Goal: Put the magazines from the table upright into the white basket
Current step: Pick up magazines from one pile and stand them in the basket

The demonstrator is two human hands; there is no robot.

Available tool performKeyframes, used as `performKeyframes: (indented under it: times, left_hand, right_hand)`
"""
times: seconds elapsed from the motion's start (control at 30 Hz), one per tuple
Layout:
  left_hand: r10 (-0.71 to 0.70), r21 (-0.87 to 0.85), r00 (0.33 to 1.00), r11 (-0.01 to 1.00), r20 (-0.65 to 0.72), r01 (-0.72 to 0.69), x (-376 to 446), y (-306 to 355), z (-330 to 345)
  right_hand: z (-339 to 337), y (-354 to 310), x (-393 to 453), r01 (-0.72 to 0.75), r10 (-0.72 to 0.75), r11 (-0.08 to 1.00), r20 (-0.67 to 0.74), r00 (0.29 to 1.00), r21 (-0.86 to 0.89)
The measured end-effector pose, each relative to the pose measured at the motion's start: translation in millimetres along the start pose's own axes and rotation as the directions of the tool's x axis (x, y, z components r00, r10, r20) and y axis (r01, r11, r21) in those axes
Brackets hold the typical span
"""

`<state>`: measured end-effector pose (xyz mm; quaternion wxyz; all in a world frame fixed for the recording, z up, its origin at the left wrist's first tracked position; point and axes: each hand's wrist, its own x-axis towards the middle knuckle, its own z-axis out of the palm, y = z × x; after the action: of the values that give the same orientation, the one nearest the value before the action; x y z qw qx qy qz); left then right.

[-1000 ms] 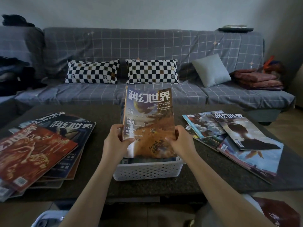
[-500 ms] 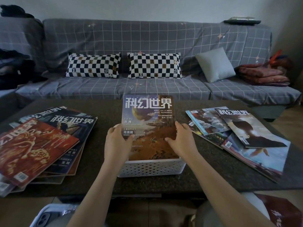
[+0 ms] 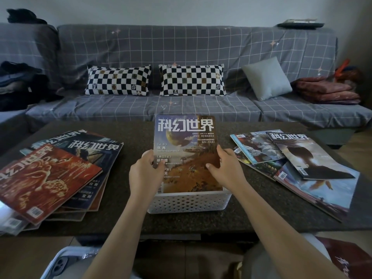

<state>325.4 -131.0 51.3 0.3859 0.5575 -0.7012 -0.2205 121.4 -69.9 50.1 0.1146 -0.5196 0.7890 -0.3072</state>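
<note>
In the head view, a magazine [image 3: 187, 154] is held upright in the white basket [image 3: 189, 201] at the middle of the surface [image 3: 201, 222], gripped at its side edges by the left hand [image 3: 144, 176] and right hand [image 3: 226, 170], while further magazines are spread in a left pile [image 3: 50, 178] and a right pile [image 3: 298, 164].

Bare dark table [image 3: 201, 222] shows in front of the white basket [image 3: 189, 202] and in strips on either side of it. Left strip is bounded by a fanned stack of magazines [image 3: 60, 174]; right strip by a second spread of magazines [image 3: 298, 160]. An upright magazine [image 3: 187, 150] fills the basket mouth, the left hand [image 3: 144, 174] and right hand [image 3: 225, 170] flanking it. Far table edge behind is bare.
</note>
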Motion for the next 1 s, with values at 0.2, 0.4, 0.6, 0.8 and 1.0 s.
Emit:
performKeyframes:
  times: [0.2,0.4,0.6,0.8,1.0]
  left_hand:
    - [0.026,0.087,0.998,0.996,0.060,-0.031,-4,2,-5]
    - [-0.012,0.075,0.991,0.997,0.136,0.002,-19,13,3]
    - [0.080,-0.066,0.992,0.995,0.094,-0.074,-38,40,20]
    - [0.233,-0.168,0.967,0.962,0.101,-0.214,-55,93,63]
    - [0.342,-0.199,0.915,0.932,0.215,-0.302,-70,148,126]
  right_hand:
    - [2,1,-3,0.017,-0.017,0.999,-0.002,1.000,-0.050]
    - [-3,3,-5,-0.008,0.008,0.996,-0.007,1.000,0.085]
    - [-17,14,-24,0.055,-0.025,0.969,-0.126,0.992,0.242]
    - [-57,56,-36,-0.009,0.089,0.947,-0.237,0.967,0.320]
    - [-97,116,-41,-0.142,0.238,0.942,-0.307,0.921,0.303]
